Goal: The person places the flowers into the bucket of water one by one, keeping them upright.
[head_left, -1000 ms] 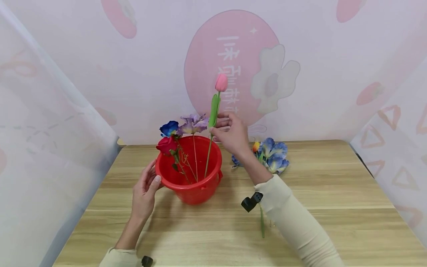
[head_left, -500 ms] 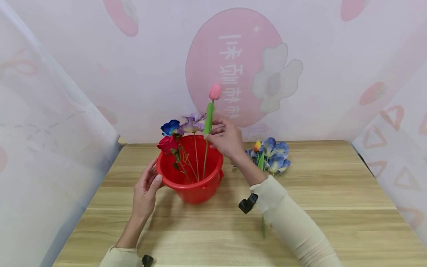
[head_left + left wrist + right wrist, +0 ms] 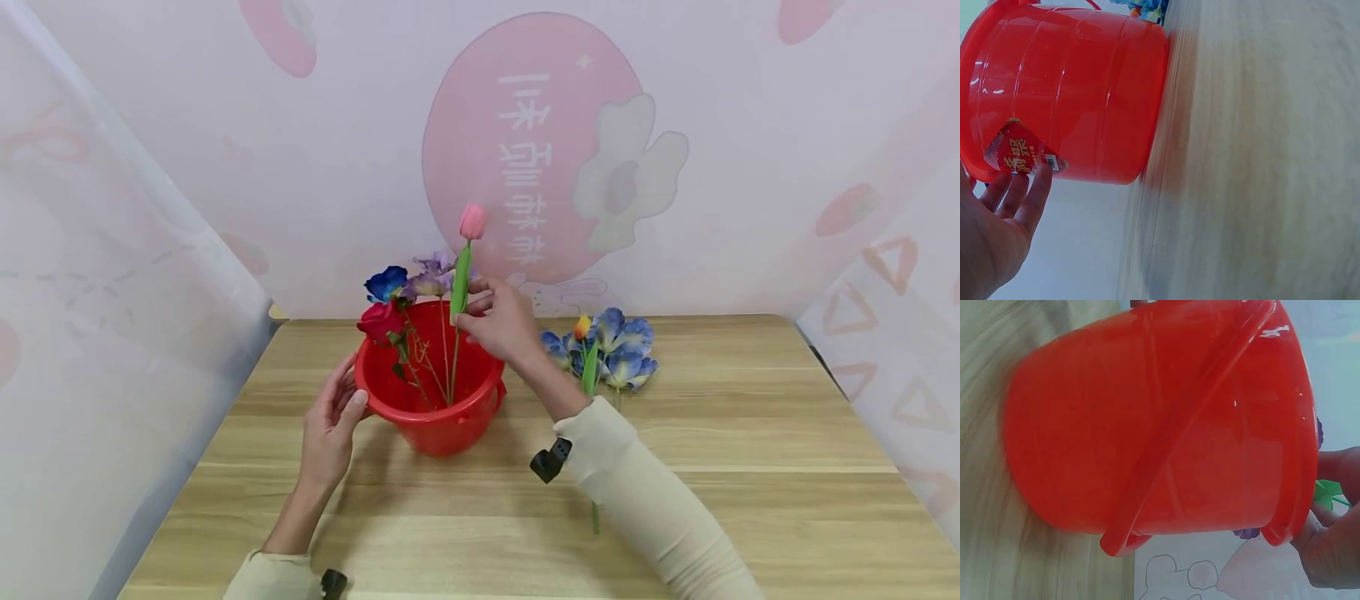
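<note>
In the head view my right hand pinches a pink artificial tulip by its stem, just under the long green leaf. The stem's lower end reaches down inside a red bucket. Against the bucket's left side rests my left hand, its thumb at the rim. In the left wrist view the left hand's extended fingers touch the wall near a label. A red rose, a blue rose and a purple flower lean in the bucket. The right wrist view shows the bucket's handle hanging down.
Right of the bucket, blue flowers and an orange-yellow tulip lie on the wooden table. My right forearm crosses over part of their stems. A printed cloth backdrop stands behind the table.
My right hand has moved down and left, lowering the tulip further into the bucket. The left hand stays at the bucket's side.
</note>
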The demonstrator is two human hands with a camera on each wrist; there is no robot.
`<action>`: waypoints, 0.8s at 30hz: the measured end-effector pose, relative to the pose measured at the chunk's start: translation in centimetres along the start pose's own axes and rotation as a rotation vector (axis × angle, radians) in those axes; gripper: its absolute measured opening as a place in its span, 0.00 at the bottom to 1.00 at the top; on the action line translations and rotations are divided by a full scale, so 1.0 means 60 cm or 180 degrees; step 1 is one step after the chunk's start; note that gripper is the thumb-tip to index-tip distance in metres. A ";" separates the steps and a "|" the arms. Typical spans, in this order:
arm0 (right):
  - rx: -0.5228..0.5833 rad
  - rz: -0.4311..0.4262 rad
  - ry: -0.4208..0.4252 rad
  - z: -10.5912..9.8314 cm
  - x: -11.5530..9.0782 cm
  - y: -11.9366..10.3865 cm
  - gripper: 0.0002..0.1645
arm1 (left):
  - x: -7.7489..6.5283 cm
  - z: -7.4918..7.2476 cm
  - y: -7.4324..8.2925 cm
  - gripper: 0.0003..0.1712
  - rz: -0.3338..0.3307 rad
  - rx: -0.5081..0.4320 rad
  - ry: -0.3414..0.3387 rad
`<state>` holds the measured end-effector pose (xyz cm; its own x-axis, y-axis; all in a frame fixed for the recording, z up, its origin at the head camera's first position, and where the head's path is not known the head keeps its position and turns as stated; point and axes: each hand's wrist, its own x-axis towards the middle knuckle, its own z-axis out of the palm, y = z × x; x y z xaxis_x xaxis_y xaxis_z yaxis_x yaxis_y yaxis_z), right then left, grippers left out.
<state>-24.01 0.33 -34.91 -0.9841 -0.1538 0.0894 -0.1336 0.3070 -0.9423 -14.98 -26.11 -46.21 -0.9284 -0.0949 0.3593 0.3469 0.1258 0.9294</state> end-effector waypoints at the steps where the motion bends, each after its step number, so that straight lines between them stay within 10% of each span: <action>1: -0.0020 0.0014 0.0003 -0.001 0.000 0.000 0.25 | 0.000 0.000 0.000 0.31 0.0003 0.0005 0.0000; 24: -0.0059 0.0056 0.0152 -0.053 -0.025 0.005 0.26 | -0.001 0.001 -0.001 0.31 -0.0027 0.0027 0.0016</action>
<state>-22.95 3.63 -34.33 -0.9907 -0.1033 0.0887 -0.1180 0.3267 -0.9377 -14.97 -26.07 -46.30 -0.9306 -0.1008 0.3518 0.3378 0.1332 0.9318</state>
